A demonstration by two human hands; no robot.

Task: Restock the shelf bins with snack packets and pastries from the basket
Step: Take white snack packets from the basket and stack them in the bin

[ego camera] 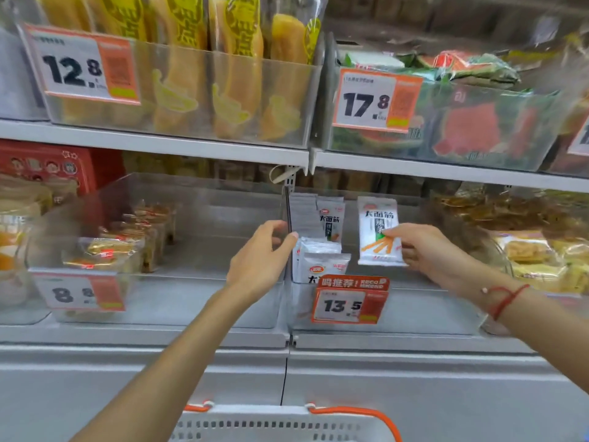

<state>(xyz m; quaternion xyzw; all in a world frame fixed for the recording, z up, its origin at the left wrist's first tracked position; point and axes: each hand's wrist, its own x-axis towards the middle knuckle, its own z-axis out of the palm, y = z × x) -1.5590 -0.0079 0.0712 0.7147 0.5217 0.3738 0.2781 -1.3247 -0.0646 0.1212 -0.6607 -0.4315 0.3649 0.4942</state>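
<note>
My right hand (pixel 424 250) pinches a white snack packet (pixel 377 231) with green and orange print, held upright over the clear bin (pixel 430 314) tagged 13.5. Several matching white packets (pixel 322 247) stand at that bin's left side. My left hand (pixel 261 260) grips the left front corner of this bin, thumb near the packets. The clear bin (pixel 204 301) to the left, tagged 8.8, holds wrapped pastries (pixel 108 253) along its left side. The white basket (pixel 287 425) with orange handles shows at the bottom edge; its contents are hidden.
The upper shelf (pixel 153 145) carries a bin of yellow pastry packs (pixel 236 65) tagged 12.8 and a bin of watermelon-print packets (pixel 462 129) tagged 17.8. A bin of golden snacks (pixel 548 253) sits at the right. A red box (pixel 47 167) stands far left.
</note>
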